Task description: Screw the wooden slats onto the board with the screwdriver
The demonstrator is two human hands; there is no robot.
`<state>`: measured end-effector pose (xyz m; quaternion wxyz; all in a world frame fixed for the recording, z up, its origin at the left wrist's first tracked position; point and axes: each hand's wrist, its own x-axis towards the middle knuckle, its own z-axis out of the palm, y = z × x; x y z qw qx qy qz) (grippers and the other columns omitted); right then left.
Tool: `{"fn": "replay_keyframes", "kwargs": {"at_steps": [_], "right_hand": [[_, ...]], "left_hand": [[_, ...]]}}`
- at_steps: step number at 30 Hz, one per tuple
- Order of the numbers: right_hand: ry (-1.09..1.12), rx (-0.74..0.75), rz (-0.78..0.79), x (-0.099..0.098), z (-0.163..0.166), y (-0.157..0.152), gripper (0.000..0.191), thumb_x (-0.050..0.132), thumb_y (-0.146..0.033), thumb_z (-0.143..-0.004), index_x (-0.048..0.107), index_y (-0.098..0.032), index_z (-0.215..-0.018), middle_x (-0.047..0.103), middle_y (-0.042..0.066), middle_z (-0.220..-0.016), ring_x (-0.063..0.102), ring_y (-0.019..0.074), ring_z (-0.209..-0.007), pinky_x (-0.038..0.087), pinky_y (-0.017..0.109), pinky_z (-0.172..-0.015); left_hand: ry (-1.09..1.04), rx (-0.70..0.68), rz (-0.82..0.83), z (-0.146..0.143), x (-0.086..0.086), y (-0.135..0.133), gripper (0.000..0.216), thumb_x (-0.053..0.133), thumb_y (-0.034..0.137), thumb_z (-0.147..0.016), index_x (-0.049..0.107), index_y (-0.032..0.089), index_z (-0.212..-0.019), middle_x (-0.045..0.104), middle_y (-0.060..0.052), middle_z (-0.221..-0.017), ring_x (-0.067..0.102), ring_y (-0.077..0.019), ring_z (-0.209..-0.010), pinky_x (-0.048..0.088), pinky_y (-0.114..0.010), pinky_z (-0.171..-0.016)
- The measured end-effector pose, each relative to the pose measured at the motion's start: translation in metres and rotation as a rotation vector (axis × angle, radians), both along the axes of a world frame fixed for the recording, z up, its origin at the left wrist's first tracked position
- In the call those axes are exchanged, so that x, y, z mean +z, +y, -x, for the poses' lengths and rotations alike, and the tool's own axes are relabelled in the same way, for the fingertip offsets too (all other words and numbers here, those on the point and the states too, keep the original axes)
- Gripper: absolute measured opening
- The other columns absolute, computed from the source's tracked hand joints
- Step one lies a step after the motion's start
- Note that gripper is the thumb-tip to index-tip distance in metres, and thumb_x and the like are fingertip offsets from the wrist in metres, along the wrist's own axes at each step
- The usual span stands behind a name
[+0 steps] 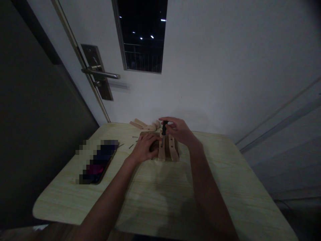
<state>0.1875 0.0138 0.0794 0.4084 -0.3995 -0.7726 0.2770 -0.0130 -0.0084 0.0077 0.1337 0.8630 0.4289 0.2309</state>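
Observation:
My right hand (178,130) is closed around the black handle of a screwdriver (164,128), which stands upright. Its shaft points down at a hole in a pale wooden strip (162,154). That strip lies on a darker brown wooden board (168,156), and beside it is a second pale strip (174,152) with dark holes. My left hand (146,146) rests on the left part of the board, fingers bent and thumb toward the nearer strip. Whether it pinches the strip or only presses down, I cannot tell.
Several loose screws (131,146) lie left of the board. Behind it are more pale wooden pieces (142,125) on the light table (210,174). A phone (102,164), partly pixelated, lies at the left. A white door with a metal handle (105,74) stands behind the table.

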Motion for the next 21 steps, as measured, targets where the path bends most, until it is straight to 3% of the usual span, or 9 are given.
{"fn": "replay_keyframes", "kwargs": {"at_steps": [11,16,21], "right_hand": [[-0.009,0.012,0.005,0.0061,0.0009,-0.0031,0.02,0.056,-0.024,-0.087,0.069,-0.021,-0.101,0.074,0.003,-0.103,0.065,0.014,-0.08,0.052,0.029,-0.075],[0.014,-0.01,0.024,0.0061,0.0013,-0.0017,0.014,0.066,-0.029,-0.083,0.069,-0.02,-0.093,0.073,0.001,-0.088,0.062,0.0124,-0.071,0.052,0.028,-0.071],[0.035,-0.009,0.01,0.0041,0.0037,-0.0007,0.017,0.063,-0.031,-0.085,0.07,-0.019,-0.095,0.074,0.005,-0.099,0.065,0.0143,-0.079,0.054,0.03,-0.074]], "left_hand": [[-0.008,0.0,0.001,-0.0003,0.0021,-0.0005,0.042,0.059,0.028,-0.079,0.061,0.022,-0.12,0.064,-0.009,-0.13,0.054,-0.0322,-0.124,0.038,-0.051,-0.102],[-0.011,-0.001,0.007,-0.0002,0.0017,-0.0001,0.042,0.058,0.027,-0.078,0.061,0.023,-0.12,0.065,-0.009,-0.13,0.055,-0.0311,-0.123,0.038,-0.051,-0.102],[0.013,0.011,0.012,-0.0004,0.0013,-0.0003,0.044,0.058,0.027,-0.079,0.062,0.022,-0.122,0.063,-0.01,-0.132,0.053,-0.0324,-0.125,0.037,-0.052,-0.103]]}}
